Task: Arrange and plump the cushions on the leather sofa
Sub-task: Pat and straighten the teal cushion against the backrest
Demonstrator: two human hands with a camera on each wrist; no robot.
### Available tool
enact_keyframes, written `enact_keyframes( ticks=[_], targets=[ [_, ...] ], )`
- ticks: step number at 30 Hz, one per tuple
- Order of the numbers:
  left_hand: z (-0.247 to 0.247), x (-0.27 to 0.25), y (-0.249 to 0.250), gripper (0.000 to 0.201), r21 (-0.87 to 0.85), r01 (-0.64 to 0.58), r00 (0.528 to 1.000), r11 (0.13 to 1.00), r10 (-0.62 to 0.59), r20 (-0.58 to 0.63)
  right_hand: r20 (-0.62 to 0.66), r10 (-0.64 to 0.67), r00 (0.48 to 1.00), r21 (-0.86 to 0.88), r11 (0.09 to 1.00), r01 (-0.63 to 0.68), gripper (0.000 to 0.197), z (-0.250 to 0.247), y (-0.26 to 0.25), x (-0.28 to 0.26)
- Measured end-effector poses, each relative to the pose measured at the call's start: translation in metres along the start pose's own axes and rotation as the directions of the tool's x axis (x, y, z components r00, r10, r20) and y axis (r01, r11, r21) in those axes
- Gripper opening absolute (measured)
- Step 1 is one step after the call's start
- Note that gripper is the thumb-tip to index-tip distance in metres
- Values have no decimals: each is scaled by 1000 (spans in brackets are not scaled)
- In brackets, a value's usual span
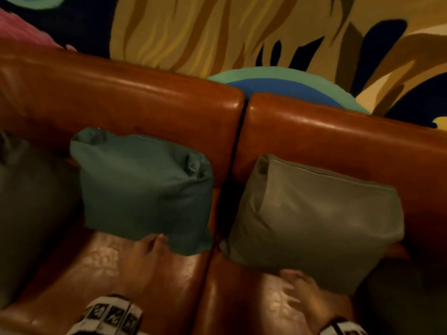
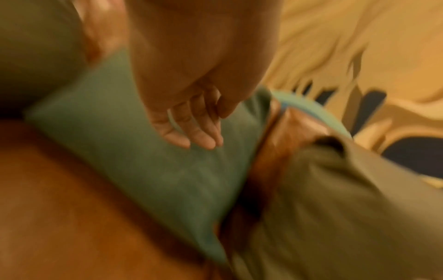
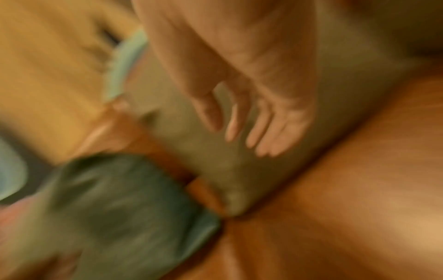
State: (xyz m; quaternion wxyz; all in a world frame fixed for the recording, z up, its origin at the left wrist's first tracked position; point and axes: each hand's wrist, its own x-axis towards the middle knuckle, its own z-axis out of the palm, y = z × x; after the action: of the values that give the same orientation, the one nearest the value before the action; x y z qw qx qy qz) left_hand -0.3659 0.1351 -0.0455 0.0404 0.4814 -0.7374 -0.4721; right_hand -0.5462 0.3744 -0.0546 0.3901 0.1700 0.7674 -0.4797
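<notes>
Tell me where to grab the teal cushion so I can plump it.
Take the teal cushion by its two side edges, one hand each, coming from the front. It leans upright against the sofa back with its left and right sides free; the left hand is already at its bottom edge.

On the sofa (image 1: pixel 145 93) we see three cushions leaning against its backrest: the middle cushion (image 1: pixel 142 187) on the left seat, the right cushion (image 1: pixel 316 221) on the right seat across the seam, and the left cushion (image 1: pixel 31 209) at the left edge. Behind the backrest lies a rug (image 1: pixel 217 32).
</notes>
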Motion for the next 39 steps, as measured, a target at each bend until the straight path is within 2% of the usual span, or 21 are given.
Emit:
enact_keyframes(
  ticks=[1, 2, 3, 5, 8, 10, 12, 14, 16, 19, 22, 24, 26, 27, 28, 30, 31, 33, 35, 37, 39],
  targets=[
    [-25, 11, -7, 20, -16, -51, 995, 999, 50, -88, 107, -47, 993, -62, 997, 54, 19, 23, -6, -1],
    [-51, 24, -10, 22, -87, -66, 985, 994, 51, -166, 174, -93, 980, -95, 989, 111, 21, 47, -21, -8],
    [-77, 37, -14, 21, -59, -114, 974, 992, 100, -204, 248, -145, 958, -99, 980, 174, 23, 74, -39, -11],
    [-124, 66, -20, 17, -13, -218, 938, 976, 205, -280, 244, -318, 916, -109, 930, 352, 24, 129, -76, -17],
    [-174, 101, -20, 19, 33, -276, 913, 961, 273, -303, 28, -574, 818, -132, 809, 572, 7, 180, -120, -25],
    [-206, 122, -13, 19, 38, -298, 902, 954, 295, -317, -113, -653, 749, -170, 755, 633, 8, 201, -142, -33],
    [-231, 142, -6, 22, 77, -323, 885, 943, 330, -329, -178, -672, 719, -200, 740, 642, 9, 219, -160, -33],
    [-244, 165, 3, 27, 144, -321, 882, 936, 351, -315, -211, -633, 745, -255, 771, 583, 11, 231, -171, -28],
    [-248, 191, 13, 34, 208, -311, 912, 927, 353, -210, -212, -565, 797, -312, 813, 492, 20, 238, -176, -20],
    [-242, 222, 23, 46, 168, -201, 976, 965, 213, -54, -177, -424, 888, -398, 856, 329, 39, 242, -179, -15],
    [-232, 238, 20, 55, 166, -107, 982, 980, 130, -134, -151, -336, 930, -456, 858, 236, 58, 240, -175, -10],
    [-230, 242, 11, 64, 229, -46, 988, 972, 78, -130, -96, -321, 942, -492, 838, 235, 65, 240, -168, -9],
    [-229, 239, 0, 67, 338, 8, 998, 941, 12, -56, -54, -318, 947, -547, 802, 239, 57, 241, -158, -8],
    [-229, 238, -6, 64, 364, -6, 999, 931, 17, -29, -54, -339, 939, -552, 794, 255, 48, 240, -153, -8],
    [-231, 235, -10, 58, 376, -38, 998, 926, 52, -27, -73, -370, 926, -528, 802, 279, 41, 239, -149, -10],
    [-239, 226, -13, 44, 444, -137, 975, 885, 201, -100, -154, -462, 873, -447, 821, 355, 34, 233, -148, -15],
    [-246, 222, -13, 42, 522, -166, 947, 836, 284, -154, -216, -507, 834, -423, 819, 389, 36, 228, -149, -19],
    [-262, 215, -11, 53, 648, -142, 887, 748, 386, -252, -332, -522, 786, -436, 823, 363, 49, 220, -152, -23],
    [-269, 211, -8, 62, 685, -138, 892, 716, 390, -228, -393, -445, 805, -375, 876, 302, 61, 216, -150, -25],
    [-271, 206, -4, 66, 605, -175, 912, 777, 360, -198, -394, -415, 820, -298, 902, 313, 67, 216, -149, -24],
    [-274, 200, 2, 68, 407, -190, 930, 893, 297, -217, -380, -424, 822, -250, 903, 350, 77, 216, -150, -25]
  ],
)
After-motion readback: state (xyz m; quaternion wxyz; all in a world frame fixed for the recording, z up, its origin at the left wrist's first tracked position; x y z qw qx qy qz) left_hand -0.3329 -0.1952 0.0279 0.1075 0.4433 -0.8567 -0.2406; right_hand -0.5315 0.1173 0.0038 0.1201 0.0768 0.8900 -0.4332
